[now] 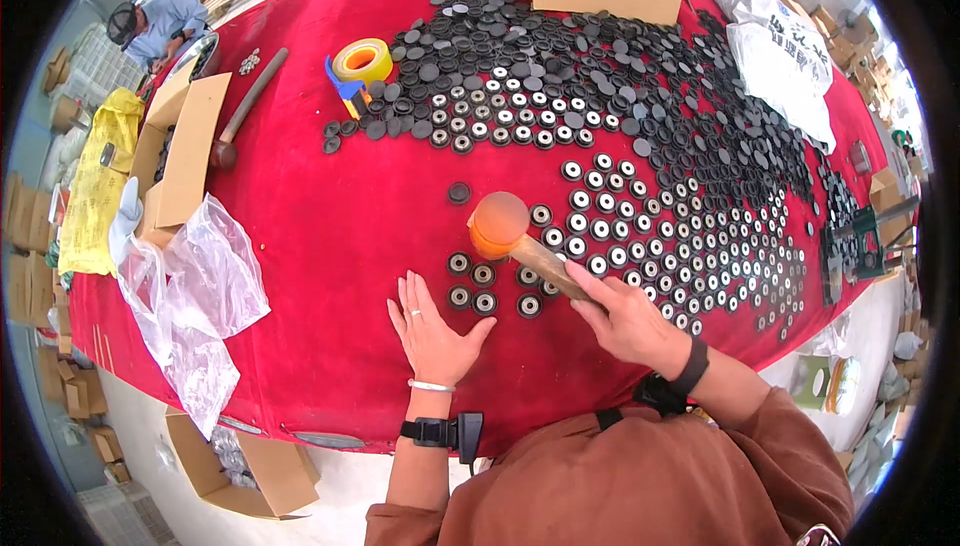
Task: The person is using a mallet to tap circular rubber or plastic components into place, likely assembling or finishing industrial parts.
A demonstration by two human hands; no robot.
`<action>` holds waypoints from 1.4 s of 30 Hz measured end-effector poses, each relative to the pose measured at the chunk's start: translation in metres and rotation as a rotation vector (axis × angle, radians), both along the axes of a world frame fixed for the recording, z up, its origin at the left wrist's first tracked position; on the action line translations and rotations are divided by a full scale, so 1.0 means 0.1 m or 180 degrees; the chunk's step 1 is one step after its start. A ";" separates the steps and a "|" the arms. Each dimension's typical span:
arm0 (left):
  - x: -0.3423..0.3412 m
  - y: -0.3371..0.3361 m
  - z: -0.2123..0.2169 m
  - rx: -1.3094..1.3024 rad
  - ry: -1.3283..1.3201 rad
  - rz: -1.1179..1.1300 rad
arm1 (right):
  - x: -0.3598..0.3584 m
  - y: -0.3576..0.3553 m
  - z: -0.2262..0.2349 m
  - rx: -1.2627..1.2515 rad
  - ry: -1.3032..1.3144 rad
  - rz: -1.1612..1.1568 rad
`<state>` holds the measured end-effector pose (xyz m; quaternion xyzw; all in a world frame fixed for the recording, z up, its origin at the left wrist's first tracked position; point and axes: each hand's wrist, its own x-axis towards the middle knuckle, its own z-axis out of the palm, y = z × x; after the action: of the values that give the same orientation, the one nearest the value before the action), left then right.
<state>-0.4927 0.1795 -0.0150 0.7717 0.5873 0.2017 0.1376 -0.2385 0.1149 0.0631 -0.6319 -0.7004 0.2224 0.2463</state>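
My right hand (632, 318) is closed round the wooden handle of a mallet (500, 225) with an orange-brown head. The head hovers over or rests among small black rings with silver metal centres; I cannot tell which. My left hand (437, 332) lies with its fingers spread on the red cloth (330, 276), holding nothing. Just beyond its fingertips stands a small group of the ringed parts (484, 302). One plain black cap (458, 193) lies apart, left of the mallet head. Many more ringed parts (690, 256) stand in rows to the right.
Black caps (600, 76) are heaped across the far side. A tape roll (362, 63), a second hammer (249, 106) and a cardboard box (190, 146) are at left. Clear plastic bags (205, 296) hang over the left edge. A person (165, 28) sits at the far left.
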 end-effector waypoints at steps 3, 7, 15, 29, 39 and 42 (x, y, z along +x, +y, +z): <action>0.00 0.00 0.06 -0.0061 0.0046 -0.0050 | -0.11 -0.12 0.17 0.0160 0.0162 0.0079; 0.03 -0.02 0.11 -0.0192 0.0017 0.0025 | -0.10 -0.15 0.05 -0.0106 -0.0343 0.0284; 0.02 0.01 0.08 -0.0180 -0.0081 0.0120 | -0.31 0.11 0.13 0.0244 0.0038 0.0401; -0.15 -0.05 -0.22 0.0194 -0.2517 0.0406 | -0.25 -0.03 -0.01 -0.0090 -0.0585 0.0714; -0.14 -0.05 -0.16 0.0190 -0.2095 0.0312 | 0.12 -0.44 0.07 -0.0232 -0.0485 0.0780; -0.07 0.03 -0.09 0.0333 -0.1431 -0.0013 | 0.16 -0.48 0.18 -0.0226 -0.0145 0.0623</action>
<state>-0.4997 0.1829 -0.0244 0.7145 0.5291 0.3985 0.2252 -0.2223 0.0672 0.0806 -0.5737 -0.7559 0.2556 0.1849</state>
